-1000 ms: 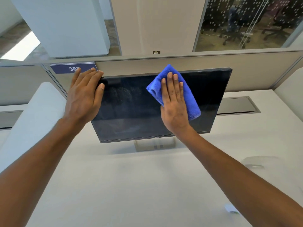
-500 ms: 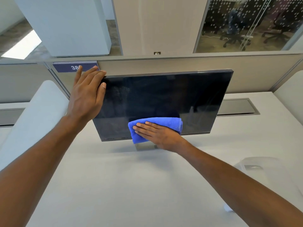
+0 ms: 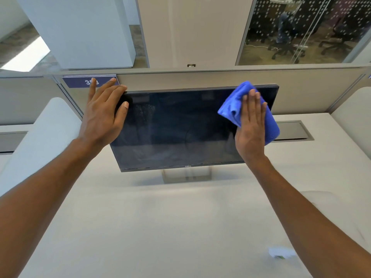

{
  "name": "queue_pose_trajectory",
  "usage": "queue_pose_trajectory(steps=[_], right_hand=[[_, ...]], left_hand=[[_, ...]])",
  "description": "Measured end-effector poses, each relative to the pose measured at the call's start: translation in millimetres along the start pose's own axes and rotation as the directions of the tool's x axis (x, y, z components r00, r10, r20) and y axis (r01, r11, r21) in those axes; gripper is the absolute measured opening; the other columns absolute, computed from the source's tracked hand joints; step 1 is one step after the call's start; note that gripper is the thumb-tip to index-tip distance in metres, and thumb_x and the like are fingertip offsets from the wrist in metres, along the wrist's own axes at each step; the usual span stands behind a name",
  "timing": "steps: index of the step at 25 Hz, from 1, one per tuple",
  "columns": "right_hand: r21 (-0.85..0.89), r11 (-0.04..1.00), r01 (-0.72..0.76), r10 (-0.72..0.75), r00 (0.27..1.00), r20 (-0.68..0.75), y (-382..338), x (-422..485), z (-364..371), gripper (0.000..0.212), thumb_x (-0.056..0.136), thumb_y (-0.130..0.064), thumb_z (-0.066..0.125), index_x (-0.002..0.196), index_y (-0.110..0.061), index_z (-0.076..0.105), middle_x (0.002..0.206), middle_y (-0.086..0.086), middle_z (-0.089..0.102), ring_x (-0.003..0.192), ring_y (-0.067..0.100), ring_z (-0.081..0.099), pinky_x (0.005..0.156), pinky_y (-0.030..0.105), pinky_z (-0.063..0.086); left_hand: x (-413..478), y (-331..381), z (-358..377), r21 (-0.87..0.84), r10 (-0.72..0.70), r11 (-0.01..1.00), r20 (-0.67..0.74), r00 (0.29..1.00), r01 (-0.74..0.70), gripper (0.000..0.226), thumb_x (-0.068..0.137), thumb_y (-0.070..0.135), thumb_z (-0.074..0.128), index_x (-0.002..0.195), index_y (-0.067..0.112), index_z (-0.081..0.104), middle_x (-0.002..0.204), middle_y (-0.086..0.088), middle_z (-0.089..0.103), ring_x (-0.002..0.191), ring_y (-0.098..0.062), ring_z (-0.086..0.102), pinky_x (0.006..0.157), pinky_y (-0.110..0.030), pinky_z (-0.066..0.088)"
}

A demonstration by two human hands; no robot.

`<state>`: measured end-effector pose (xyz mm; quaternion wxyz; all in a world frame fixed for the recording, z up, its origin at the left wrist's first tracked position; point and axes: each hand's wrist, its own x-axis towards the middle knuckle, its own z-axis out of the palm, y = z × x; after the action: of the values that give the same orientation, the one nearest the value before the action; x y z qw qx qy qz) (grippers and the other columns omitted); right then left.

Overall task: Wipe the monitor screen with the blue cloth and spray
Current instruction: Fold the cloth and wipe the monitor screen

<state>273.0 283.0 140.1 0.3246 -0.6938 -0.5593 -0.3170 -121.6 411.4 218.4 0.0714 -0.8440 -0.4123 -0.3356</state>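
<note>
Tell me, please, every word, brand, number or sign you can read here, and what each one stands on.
"DELL": on the monitor, middle of its lower bezel.
"3", a hidden digit, then seemingly "3": on the purple sign on the partition; a finger of the left hand covers the middle digit.
The white label on the desk: too blurred to read.
The plate on the column: too small to read.

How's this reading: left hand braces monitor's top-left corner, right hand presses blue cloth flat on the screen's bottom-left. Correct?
Not quite. The head view shows the right hand pressing the blue cloth flat on the screen's upper-right, near the top edge, not the bottom-left. The left hand does brace the top-left corner of the monitor.
</note>
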Motion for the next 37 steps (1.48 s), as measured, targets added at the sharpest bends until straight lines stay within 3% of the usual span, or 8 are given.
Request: queue_pose_trajectory(steps=[2,5,11,15,20,26,31,37], right_hand=[[0.009,0.972,-0.237,0.237,0.972,-0.009,-13,4,0,0.070,0.099,0.011,0.045,0.163,0.005,0.018,0.169,0.026,0.027,0.159,0.039,0.026,0.132,0.052,0.020],[0.015,0.955,-0.295,0.295,0.955,0.023,-56,9,6,0.075,0.094,0.002,0.043,0.162,0.007,0.014,0.169,0.031,0.022,0.158,0.045,0.023,0.129,0.059,0.023],[0.016,0.998,-0.061,0.060,0.995,0.081,-138,8,25,0.093,0.091,0.001,0.050,0.165,0.003,-0.006,0.170,0.025,0.006,0.160,0.044,-0.003,0.132,0.056,-0.002],[0.242,0.943,0.230,-0.249,0.967,0.054,-167,3,36,0.081,0.091,0.011,0.043,0.165,0.000,0.012,0.172,0.016,0.013,0.163,0.028,-0.011,0.133,0.051,-0.004],[0.258,0.735,0.627,-0.676,0.705,0.214,-158,-33,43,0.075,0.095,0.008,0.025,0.167,-0.002,0.010,0.177,0.010,0.003,0.164,0.028,-0.006,0.133,0.047,-0.007],[0.043,0.520,0.853,-0.806,0.473,0.356,-120,-74,42,0.068,0.102,-0.006,0.020,0.168,-0.003,0.001,0.177,0.010,0.001,0.164,0.027,0.010,0.132,0.049,-0.007],[0.052,0.615,0.787,-0.760,0.573,0.306,-89,-45,29,0.076,0.097,0.004,0.025,0.169,-0.007,0.004,0.177,0.005,0.004,0.164,0.025,0.009,0.134,0.045,-0.002],[-0.007,0.867,0.498,-0.494,0.863,0.100,-41,-3,5,0.066,0.104,0.006,0.030,0.167,-0.011,0.025,0.174,0.005,0.026,0.161,0.025,0.024,0.134,0.047,0.010]], left_hand=[[0,0,1,-0.006,-0.006,1.000,-0.001,1.000,0.006,0.045,0.112,0.032,0.040,0.147,0.009,0.057,0.152,-0.016,0.060,0.157,-0.029,0.040,0.136,-0.051,0.004],[-1,-1,0,-0.020,-0.015,1.000,-0.010,1.000,0.015,0.045,0.112,0.033,0.041,0.147,0.008,0.058,0.153,-0.016,0.060,0.156,-0.030,0.040,0.136,-0.052,0.005],[-2,-2,3,-0.031,-0.023,0.999,-0.006,1.000,0.023,0.048,0.112,0.035,0.041,0.147,0.008,0.058,0.153,-0.016,0.060,0.155,-0.031,0.042,0.135,-0.055,0.007],[-2,-5,3,-0.034,0.008,0.999,-0.019,1.000,-0.008,0.045,0.111,0.031,0.044,0.145,0.005,0.059,0.148,-0.016,0.063,0.154,-0.030,0.043,0.135,-0.055,0.009],[-2,-8,2,-0.031,0.025,0.999,-0.019,1.000,-0.025,0.044,0.110,0.028,0.045,0.144,0.004,0.059,0.147,-0.015,0.063,0.155,-0.030,0.043,0.135,-0.055,0.011],[-2,-4,4,-0.021,-0.016,1.000,-0.025,1.000,0.015,0.043,0.112,0.030,0.042,0.144,0.008,0.059,0.149,-0.015,0.063,0.156,-0.028,0.041,0.136,-0.050,0.005],[-1,-3,3,-0.030,-0.025,0.999,-0.013,1.000,0.025,0.042,0.112,0.031,0.042,0.144,0.009,0.059,0.150,-0.015,0.062,0.156,-0.028,0.041,0.137,-0.049,0.004],[-1,1,3,-0.033,-0.054,0.998,-0.006,0.999,0.054,0.044,0.112,0.034,0.041,0.145,0.011,0.059,0.153,-0.014,0.061,0.156,-0.028,0.040,0.137,-0.045,0.001]])
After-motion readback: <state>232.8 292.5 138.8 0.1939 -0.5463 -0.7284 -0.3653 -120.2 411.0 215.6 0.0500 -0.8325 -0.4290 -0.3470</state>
